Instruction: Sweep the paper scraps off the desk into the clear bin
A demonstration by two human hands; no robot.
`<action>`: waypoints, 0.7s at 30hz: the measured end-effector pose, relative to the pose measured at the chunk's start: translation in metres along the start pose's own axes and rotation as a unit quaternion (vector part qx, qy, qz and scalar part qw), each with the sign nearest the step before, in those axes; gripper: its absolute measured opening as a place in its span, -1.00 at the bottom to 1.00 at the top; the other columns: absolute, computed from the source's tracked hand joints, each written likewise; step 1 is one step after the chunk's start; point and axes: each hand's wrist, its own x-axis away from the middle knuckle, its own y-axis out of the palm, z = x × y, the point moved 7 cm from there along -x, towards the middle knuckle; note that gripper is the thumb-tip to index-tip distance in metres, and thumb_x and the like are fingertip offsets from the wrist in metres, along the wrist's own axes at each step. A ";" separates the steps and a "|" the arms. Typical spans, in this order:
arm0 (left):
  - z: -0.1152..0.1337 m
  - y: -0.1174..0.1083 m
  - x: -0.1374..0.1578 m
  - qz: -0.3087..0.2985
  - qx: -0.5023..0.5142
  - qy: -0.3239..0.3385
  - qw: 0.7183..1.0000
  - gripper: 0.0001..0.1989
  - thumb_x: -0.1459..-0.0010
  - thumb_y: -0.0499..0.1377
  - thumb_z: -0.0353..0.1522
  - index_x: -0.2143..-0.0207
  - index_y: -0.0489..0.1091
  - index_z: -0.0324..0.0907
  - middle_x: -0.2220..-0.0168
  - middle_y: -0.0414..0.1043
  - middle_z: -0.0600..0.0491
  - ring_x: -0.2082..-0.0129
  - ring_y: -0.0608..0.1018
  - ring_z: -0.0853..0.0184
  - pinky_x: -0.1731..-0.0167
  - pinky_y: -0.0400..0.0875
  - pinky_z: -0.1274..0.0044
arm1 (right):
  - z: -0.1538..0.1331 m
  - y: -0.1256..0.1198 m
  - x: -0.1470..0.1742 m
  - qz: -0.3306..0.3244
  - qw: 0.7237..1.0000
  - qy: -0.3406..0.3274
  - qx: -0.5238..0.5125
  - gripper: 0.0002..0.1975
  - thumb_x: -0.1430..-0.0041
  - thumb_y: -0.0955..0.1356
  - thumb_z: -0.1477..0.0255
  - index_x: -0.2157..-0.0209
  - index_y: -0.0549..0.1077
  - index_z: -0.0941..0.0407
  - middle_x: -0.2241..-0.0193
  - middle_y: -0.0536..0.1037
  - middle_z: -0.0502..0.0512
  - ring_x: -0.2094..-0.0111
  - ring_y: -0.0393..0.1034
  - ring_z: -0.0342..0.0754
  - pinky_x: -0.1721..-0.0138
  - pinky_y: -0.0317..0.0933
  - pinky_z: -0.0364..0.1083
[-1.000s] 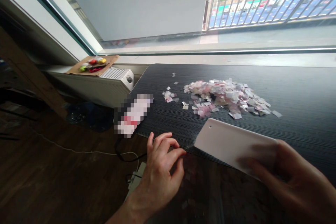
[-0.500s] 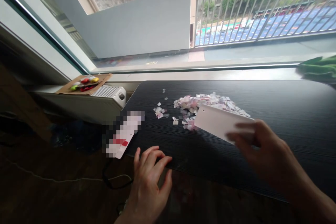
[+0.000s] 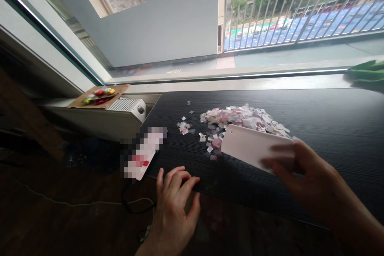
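My right hand [image 3: 309,172] grips one end of a pale, flat rectangular card [image 3: 249,144] with a small hole near its far corner. The card is tilted in front of a pile of small paper scraps [image 3: 246,117], white and pinkish, and hides part of its near side. A few scraps lie loose by the card's left end. My left hand [image 3: 177,200] rests at the near edge of the black table [image 3: 330,116], fingers spread and holding nothing. Left of the pile is a small cluster of scraps [image 3: 185,128].
Another pale card with red marks [image 3: 145,156], partly blurred out, lies at the table's left edge. Beyond are a white radiator [image 3: 127,106] and cardboard [image 3: 79,98] bearing colourful small items. A window runs behind the table; green cloth or leaves [image 3: 366,73] sit far right.
The card in my right hand has come slightly nearer to me, and a few scraps now lie lower by its left end. My left hand stays at the table edge.
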 end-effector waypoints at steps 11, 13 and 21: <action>0.001 -0.001 0.000 0.009 0.007 -0.005 1.000 -0.69 -0.15 0.09 -0.51 0.07 0.43 -0.10 0.16 0.44 -0.03 -0.03 0.46 0.10 -0.16 0.11 -0.13 | -0.032 0.023 -0.008 -0.048 0.996 -0.078 -0.012 -0.82 -0.15 0.30 0.33 0.18 0.39 0.00 0.39 0.66 0.05 0.43 0.57 0.02 0.43 0.34 -0.09; 0.002 -0.001 -0.001 0.006 0.013 -0.005 1.000 -0.69 -0.15 0.09 -0.52 0.06 0.41 -0.10 0.16 0.44 -0.03 -0.03 0.45 0.10 -0.16 0.10 -0.14 | -0.034 0.019 -0.008 -0.038 0.997 -0.070 -0.003 -0.83 -0.17 0.29 0.31 0.19 0.39 -0.01 0.36 0.67 0.06 0.43 0.57 0.02 0.46 0.32 -0.09; 0.003 -0.002 -0.002 0.019 0.027 -0.016 0.999 -0.68 -0.13 0.08 -0.54 0.08 0.41 -0.12 0.18 0.43 -0.02 -0.04 0.44 0.08 -0.16 0.06 -0.17 | -0.056 0.033 -0.006 -0.080 0.987 -0.141 0.005 -0.86 -0.17 0.27 0.42 0.21 0.39 0.01 0.35 0.66 0.05 0.43 0.57 -0.03 0.41 0.33 -0.13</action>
